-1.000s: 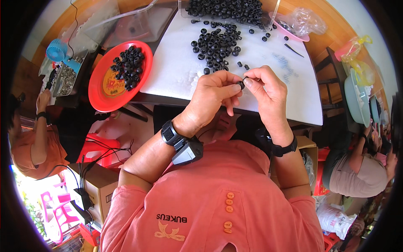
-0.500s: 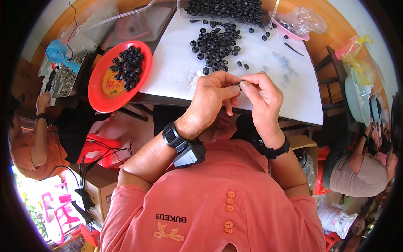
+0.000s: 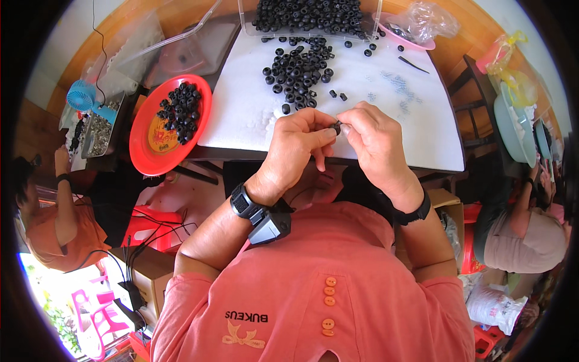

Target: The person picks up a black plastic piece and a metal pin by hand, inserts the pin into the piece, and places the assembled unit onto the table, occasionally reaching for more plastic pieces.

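Over the near edge of the white-topped table [image 3: 241, 120], my left hand [image 3: 295, 142] pinches a small round black part [image 3: 336, 127] between thumb and index finger. My right hand [image 3: 380, 142] is closed too, its thumb and fingertips pressed together right against that part. Whatever lies between the right fingertips is too small to make out. Just beyond my hands a pile of round black parts [image 3: 298, 75] with holes spreads over the white top. Two smaller black pieces [image 3: 338, 95] lie a little apart, to the right of it.
A clear bin [image 3: 310, 33] of black parts stands at the back. To the left, a red plate [image 3: 140, 142] bears more of them. Tiny clear bits [image 3: 398, 87], a thin black strip [image 3: 414, 64] and a pink dish [image 3: 416, 43] are on the right. Other people sit at both sides.
The whole view has shifted slightly. My right hand has drawn a little away from my left, baring more of the black part in the left fingers.
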The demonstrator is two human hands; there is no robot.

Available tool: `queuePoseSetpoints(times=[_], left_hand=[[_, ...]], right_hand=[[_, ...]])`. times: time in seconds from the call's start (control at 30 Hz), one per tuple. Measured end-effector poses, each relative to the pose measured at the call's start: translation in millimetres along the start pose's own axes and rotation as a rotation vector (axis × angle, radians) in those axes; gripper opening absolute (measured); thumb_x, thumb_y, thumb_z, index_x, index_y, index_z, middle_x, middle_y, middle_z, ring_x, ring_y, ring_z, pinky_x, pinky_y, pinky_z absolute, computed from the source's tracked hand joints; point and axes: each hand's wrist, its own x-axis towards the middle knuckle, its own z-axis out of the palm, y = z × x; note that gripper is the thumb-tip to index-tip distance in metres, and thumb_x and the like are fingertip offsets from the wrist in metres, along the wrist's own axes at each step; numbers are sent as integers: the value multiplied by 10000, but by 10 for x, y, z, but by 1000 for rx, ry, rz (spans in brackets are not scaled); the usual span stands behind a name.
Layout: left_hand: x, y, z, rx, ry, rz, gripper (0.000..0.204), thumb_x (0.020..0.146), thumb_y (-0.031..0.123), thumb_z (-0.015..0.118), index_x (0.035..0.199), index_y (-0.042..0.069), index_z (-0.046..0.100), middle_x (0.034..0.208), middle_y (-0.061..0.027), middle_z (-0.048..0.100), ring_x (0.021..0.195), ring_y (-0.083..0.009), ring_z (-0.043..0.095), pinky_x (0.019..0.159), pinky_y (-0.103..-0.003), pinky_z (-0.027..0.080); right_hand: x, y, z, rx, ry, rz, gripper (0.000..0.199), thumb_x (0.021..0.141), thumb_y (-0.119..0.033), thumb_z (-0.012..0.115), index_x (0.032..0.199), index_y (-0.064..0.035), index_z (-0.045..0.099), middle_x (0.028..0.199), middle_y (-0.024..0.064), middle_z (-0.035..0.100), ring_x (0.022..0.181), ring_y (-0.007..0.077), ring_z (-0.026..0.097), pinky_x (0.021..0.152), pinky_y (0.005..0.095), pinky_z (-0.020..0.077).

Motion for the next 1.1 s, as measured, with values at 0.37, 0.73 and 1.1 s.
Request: queuePoseSetpoints(times=[0.37, 0.73, 1.1], left_hand=[[-10, 26, 69, 85, 47, -16, 159, 924, -3, 615, 1063, -80, 622, 821, -99, 657, 638, -132, 626, 437, -225, 468], [-2, 17, 49, 16, 40, -12, 170, 915, 11, 626, 1050, -92, 635, 895, -128, 702, 669, -152, 663, 524, -235, 529], [-41, 116, 130, 140, 14, -46, 177, 953, 61, 616, 1033, -95, 642, 815, -122, 696, 634, -164, 657, 471, -242, 488]], right_hand=[[-65, 67, 169, -114, 90, -78, 208, 699, 28, 643, 872, -44, 552, 796, 102, 549, 729, 319, 569, 611, 424, 454], [-217, -71, 221, -82, 82, 17, 294, 710, -46, 692, 973, -41, 561, 804, 108, 569, 711, 319, 581, 613, 419, 463], [-194, 50, 211, -218, 177, -9, 318, 668, -68, 736, 918, -65, 539, 766, 88, 530, 657, 300, 529, 597, 415, 419]])
